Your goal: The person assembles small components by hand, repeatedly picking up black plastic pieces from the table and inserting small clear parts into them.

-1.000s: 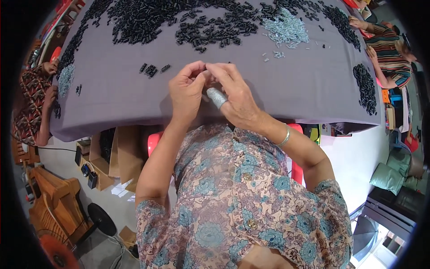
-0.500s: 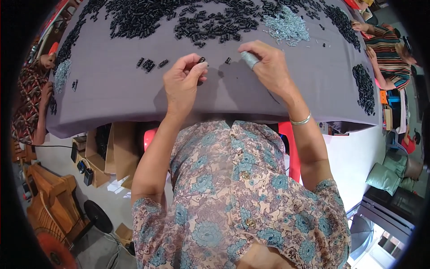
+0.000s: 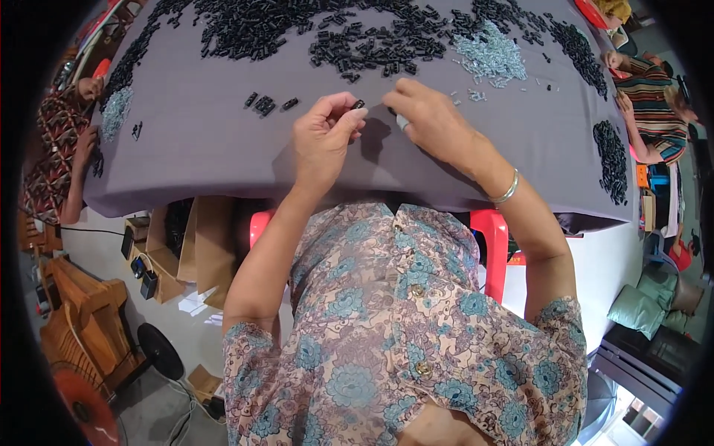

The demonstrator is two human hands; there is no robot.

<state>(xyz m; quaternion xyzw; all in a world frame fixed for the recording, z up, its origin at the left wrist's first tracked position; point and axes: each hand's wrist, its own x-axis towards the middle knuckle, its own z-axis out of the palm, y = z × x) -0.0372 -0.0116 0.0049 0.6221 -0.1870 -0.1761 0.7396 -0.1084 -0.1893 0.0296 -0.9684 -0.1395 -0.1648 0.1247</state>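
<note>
My left hand (image 3: 321,137) pinches a small black plastic part (image 3: 359,104) between thumb and fingertips, just above the grey-purple tablecloth (image 3: 201,152). Close on its right, my right hand (image 3: 435,123) reaches in with curled fingers, a grey covering on one digit (image 3: 402,122). At its fingertips a second small dark piece (image 3: 392,111) shows in part, apparently pinched; the fingers hide most of it. Left of my left hand, several black parts (image 3: 265,106) lie in a short row. A few clear pieces (image 3: 477,95) lie beyond my right hand.
Large heaps of black parts (image 3: 253,30) cover the table's far side, with a pile of clear pieces (image 3: 489,56) at far right. Co-workers sit at the left (image 3: 59,149) and right (image 3: 647,111) edges. Below stand cardboard boxes (image 3: 208,238) and a fan (image 3: 93,401).
My right hand has moved left and its fingers have come down over the loose black part on the cloth. My left hand keeps its pinch. The whole view has shifted slightly.
</note>
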